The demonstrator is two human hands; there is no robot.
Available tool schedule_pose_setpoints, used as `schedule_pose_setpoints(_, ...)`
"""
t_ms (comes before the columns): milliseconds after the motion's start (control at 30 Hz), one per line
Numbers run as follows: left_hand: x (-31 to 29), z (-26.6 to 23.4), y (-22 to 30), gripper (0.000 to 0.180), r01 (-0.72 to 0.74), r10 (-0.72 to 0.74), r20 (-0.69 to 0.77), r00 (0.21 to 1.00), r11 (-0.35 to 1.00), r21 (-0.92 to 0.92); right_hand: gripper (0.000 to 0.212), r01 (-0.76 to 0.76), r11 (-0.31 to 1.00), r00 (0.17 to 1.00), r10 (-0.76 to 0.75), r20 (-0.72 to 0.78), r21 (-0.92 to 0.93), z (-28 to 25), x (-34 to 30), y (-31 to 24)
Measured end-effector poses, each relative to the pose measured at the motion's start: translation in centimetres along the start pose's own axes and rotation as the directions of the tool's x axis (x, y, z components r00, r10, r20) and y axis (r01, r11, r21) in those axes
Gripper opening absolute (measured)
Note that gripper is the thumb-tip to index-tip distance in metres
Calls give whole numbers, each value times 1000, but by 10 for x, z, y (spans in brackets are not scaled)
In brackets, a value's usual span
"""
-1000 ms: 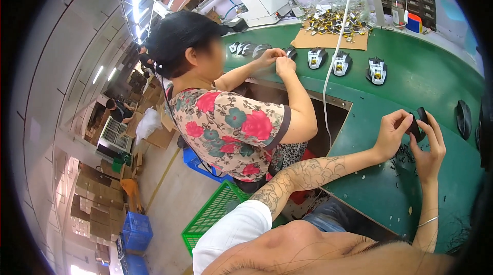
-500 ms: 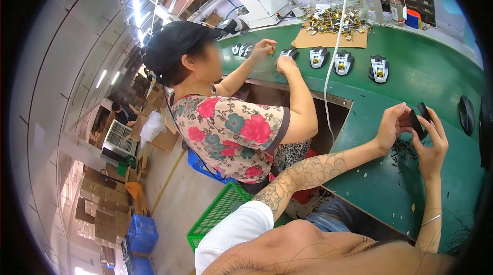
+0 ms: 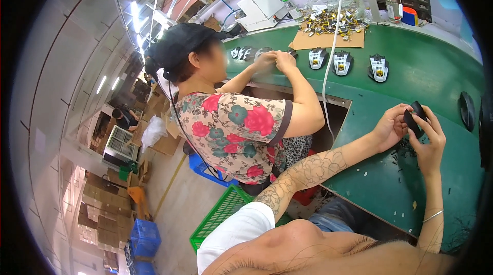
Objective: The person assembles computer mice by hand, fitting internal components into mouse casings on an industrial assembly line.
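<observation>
My left hand (image 3: 391, 128) and my right hand (image 3: 430, 139) are raised over the green bench at the right, close together. Between them they hold a black curved plastic part (image 3: 412, 125); whether its two dark sections are joined, I cannot tell. Fingers of both hands are closed on it. Underneath and beside my hands lies a scatter of small black pieces (image 3: 398, 159). Another black curved shell (image 3: 466, 111) rests on the bench to the right. Farther back stand open computer mice, black and white with yellow inside, the closest being one mouse (image 3: 379, 68).
A co-worker in a flowered top (image 3: 236, 126) sits at my left, both hands at a part on the bench. Small yellow and silver pieces (image 3: 334, 21) are heaped on cardboard at the back. A white cable (image 3: 328, 69) hangs before the bench. A green crate (image 3: 218, 213) stands below.
My hands have shifted slightly, and the black part is turned a little between them. The co-worker's left hand has moved right, up to the other hand.
</observation>
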State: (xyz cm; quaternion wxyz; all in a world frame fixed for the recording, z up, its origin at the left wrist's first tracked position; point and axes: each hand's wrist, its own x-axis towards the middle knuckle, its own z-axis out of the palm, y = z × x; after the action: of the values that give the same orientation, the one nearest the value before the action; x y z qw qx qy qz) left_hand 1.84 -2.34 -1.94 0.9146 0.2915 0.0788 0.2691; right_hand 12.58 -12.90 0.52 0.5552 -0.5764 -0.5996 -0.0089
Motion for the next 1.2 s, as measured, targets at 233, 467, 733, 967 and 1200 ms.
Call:
schedule_pose_setpoints(233, -5, 3, 1, 17, 81, -82, -14, 997, 996, -34, 36, -4, 1000, 1000, 4, -23, 12, 2, -2, 0)
schedule_pose_setpoints(467, -4, 1, 0, 26, 87, -88, -18, 996, 996, -31, 36, -2, 1000, 1000, 2, -29, -15, 2, -3, 1)
schedule_pose_setpoints(733, -3, 3, 0, 27, 110, -110, -17, 994, 994, -26, 36, -3, 1000, 999, 2, -40, -22, 2, -3, 2)
schedule_pose_setpoints(967, 4, -14, -5, 21, 39, -38, 14, 999, 998, -41, 36, 6, 998, 999, -9, -50, -59, 1, -2, 3)
schedule_pose_setpoints(1200, 6, -17, -7, 18, 51, -52, -5, 999, 996, -68, 35, -20, 998, 999, 17, -52, -54, 1, -1, 8)
